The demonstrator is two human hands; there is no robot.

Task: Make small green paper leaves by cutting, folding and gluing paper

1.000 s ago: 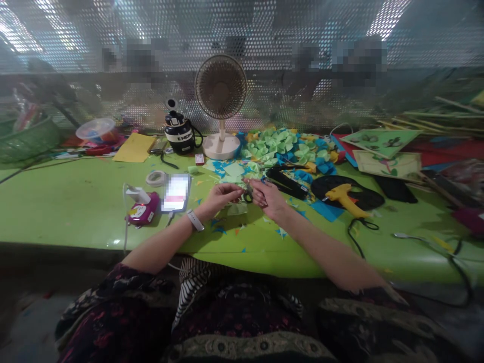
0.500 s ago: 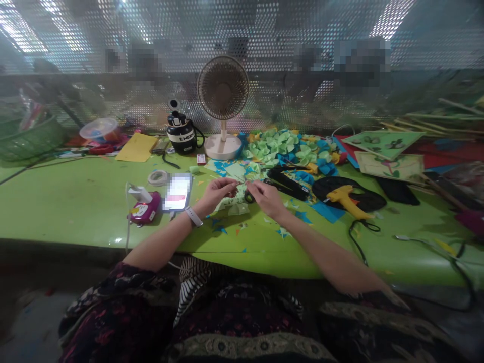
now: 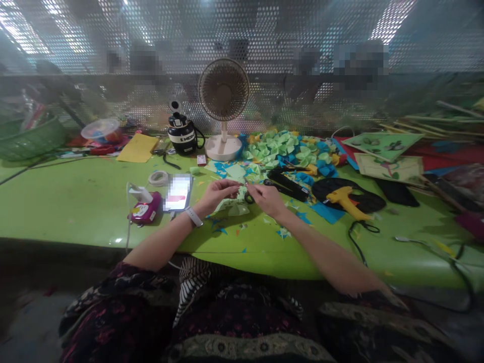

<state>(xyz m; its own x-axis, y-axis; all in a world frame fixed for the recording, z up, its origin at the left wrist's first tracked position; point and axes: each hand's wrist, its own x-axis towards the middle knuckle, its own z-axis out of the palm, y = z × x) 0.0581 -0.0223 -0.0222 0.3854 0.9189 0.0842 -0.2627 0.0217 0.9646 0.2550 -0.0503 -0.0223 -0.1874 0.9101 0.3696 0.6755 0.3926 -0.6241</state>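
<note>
Over the middle of the table, my left hand [image 3: 218, 196] and my right hand [image 3: 266, 198] are held close together, fingertips nearly meeting. Both are closed in a pinch. What lies between the fingertips is too small to make out. Pale green paper scraps [image 3: 233, 206] lie below and between the hands. A dark ring, perhaps a scissors handle [image 3: 248, 197], shows beside my right fingers. Just beyond my right hand lies a black stapler [image 3: 288, 185]. Behind it is a heap of folded light green paper flowers [image 3: 275, 147], mixed with blue and yellow ones.
A white fan [image 3: 224, 91] and a black bottle [image 3: 183, 136] stand at the back. Left of my hands lie a lit phone [image 3: 177, 193] and a purple power socket [image 3: 145, 209]. To the right are a yellow glue gun [image 3: 345, 200] with its cord and some green cards [image 3: 383, 143].
Both hands stay pinched close together, with only a slight shift of the fingers. The table things look unchanged; the whole view has moved a touch.
</note>
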